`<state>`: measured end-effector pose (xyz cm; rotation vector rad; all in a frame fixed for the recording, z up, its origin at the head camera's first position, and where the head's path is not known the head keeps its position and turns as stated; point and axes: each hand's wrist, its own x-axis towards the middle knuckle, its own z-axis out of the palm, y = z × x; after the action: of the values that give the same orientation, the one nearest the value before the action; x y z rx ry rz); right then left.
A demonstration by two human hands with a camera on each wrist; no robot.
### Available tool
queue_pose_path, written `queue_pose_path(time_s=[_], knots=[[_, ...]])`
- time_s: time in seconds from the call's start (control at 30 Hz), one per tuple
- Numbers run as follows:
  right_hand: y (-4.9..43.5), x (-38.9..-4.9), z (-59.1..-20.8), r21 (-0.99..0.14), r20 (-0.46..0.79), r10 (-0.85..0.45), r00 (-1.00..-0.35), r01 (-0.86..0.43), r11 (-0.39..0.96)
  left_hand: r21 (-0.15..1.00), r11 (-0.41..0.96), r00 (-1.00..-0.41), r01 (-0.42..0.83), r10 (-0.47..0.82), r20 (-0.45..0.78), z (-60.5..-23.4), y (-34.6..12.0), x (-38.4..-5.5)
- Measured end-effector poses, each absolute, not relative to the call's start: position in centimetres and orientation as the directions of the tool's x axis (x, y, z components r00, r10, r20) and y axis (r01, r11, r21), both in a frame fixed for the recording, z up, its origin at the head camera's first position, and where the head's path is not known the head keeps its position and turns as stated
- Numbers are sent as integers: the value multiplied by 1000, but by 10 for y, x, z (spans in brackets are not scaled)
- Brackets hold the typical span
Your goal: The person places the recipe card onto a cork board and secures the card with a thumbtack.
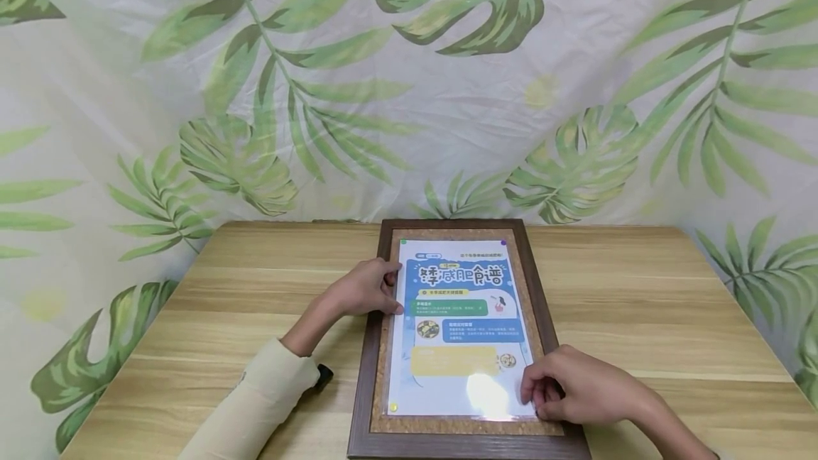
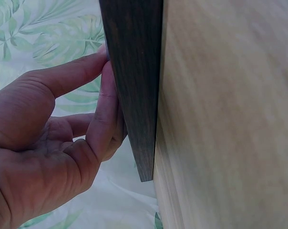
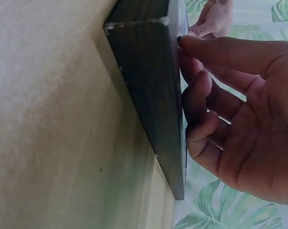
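A printed sheet (image 1: pixel 447 392) with a glossy surface lies on a cork board (image 1: pixel 473 426) inside a dark wooden frame (image 1: pixel 460 444). Small pushpins mark three of its corners: green (image 1: pixel 403 242) top left, purple (image 1: pixel 503 242) top right, yellow (image 1: pixel 393 407) bottom left. At the sheet's left edge, my left hand (image 1: pixel 367 288) rests its thumb and fingertips on the surface, thumb apart from the fingers. My right hand (image 1: pixel 584 385) is over the bottom right corner, where thumb and forefinger pinch a small dark pushpin (image 3: pixel 179 40), mostly hidden by the fingertips.
The framed board lies flat on a wood-grain table (image 1: pixel 639 289), reaching its back edge. Behind hangs a leaf-print cloth (image 1: pixel 447 126). A small black object (image 1: pixel 324 376) shows beside the left sleeve (image 1: pixel 268 389).
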<state>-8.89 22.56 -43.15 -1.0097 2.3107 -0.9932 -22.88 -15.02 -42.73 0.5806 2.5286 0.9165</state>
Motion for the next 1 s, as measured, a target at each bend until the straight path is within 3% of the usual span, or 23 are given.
queue_pose_path(time_s=[0.47,1.0], knots=[[225,-87,-430,-744,-132,-737,-663,-425,516,678,690,-837,253,508,-205,-429,-151,-230],[224,-86,-431,-757,-77,-749,-659,-450,474,688,682,-833,248,513,-209,-427,-152,-229]])
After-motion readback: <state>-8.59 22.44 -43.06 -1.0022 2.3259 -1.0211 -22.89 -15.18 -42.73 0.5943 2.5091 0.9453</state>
